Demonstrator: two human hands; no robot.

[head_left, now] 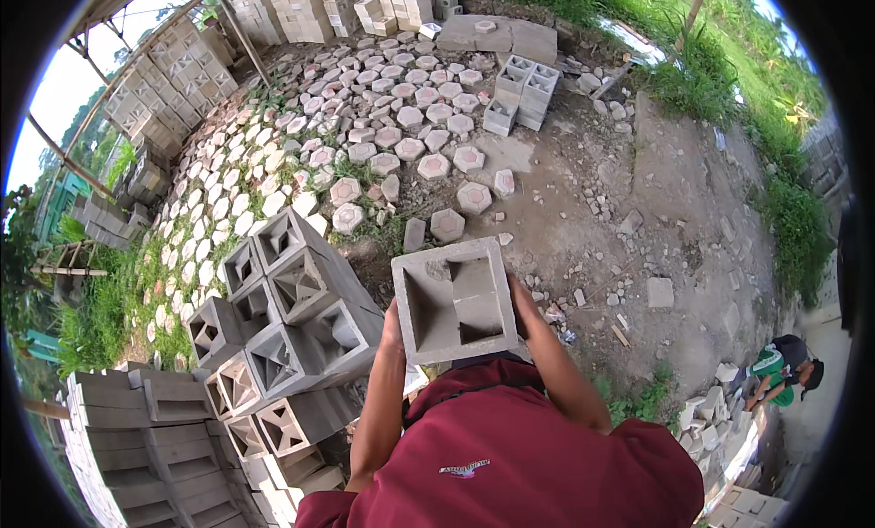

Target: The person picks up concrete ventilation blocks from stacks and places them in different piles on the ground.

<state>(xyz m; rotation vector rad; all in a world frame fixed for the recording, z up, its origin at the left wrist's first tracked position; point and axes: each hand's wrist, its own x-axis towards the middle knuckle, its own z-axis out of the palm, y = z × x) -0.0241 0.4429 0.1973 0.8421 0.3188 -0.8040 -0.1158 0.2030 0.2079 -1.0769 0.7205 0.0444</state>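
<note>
The block [453,298] is a square grey concrete vent block, hollow, with a deep recess in its face split into stepped pockets, one side darker and deeper than the other. The walls are thick, the edges a bit rough, and it looks dry and pale like the rest of the yard's castings. It's up off the ground, held in front of the person's chest, face turned toward the camera and tilted slightly.

The left hand [393,332] is wrapped on the block's left side near the lower corner, fingers closed around the edge. The right hand [521,302] clamps the right side, mostly hidden behind the block, so only the back of it shows. Both are holding firm on it.

Just left of the block sits a stack [283,337] of similar blocks with diamond-shaped recesses. Hexagonal pavers [392,118] are spread over the dirt beyond. Another person [782,369] in green crouches at the right edge of the yard.
</note>
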